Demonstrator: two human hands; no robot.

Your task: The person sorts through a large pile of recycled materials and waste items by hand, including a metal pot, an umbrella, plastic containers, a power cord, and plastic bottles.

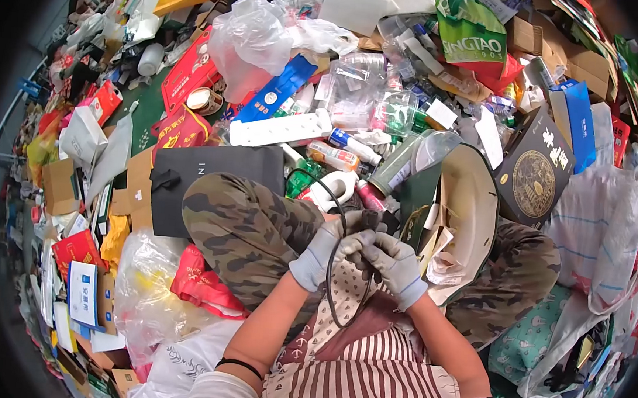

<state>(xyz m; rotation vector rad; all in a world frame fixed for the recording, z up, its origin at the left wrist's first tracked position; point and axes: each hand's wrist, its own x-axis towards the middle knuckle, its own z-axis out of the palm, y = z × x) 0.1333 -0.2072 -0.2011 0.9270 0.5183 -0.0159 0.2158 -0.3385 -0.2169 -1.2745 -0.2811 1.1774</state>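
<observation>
A thin black cord (330,288), looking like a cable, hangs in a loop in front of my apron. Both my hands wear white work gloves with dark, dirty fingers and meet above my lap. My left hand (330,248) is closed on the cord, which passes over the back of the glove. Close against it, my right hand (394,262) has its fingers pinched together around the cord's end; the exact grip is partly hidden. A round-edged dark green container (474,202) with a pale inside and papers leans near my right hand.
Mixed waste surrounds my crossed legs. Ahead lie a white power strip (282,128), plastic bottles (333,156) and a white jug (334,188). A black paper bag (213,180) lies by my left knee, a black box (535,170) beyond my right, a plastic bag (150,291) at left.
</observation>
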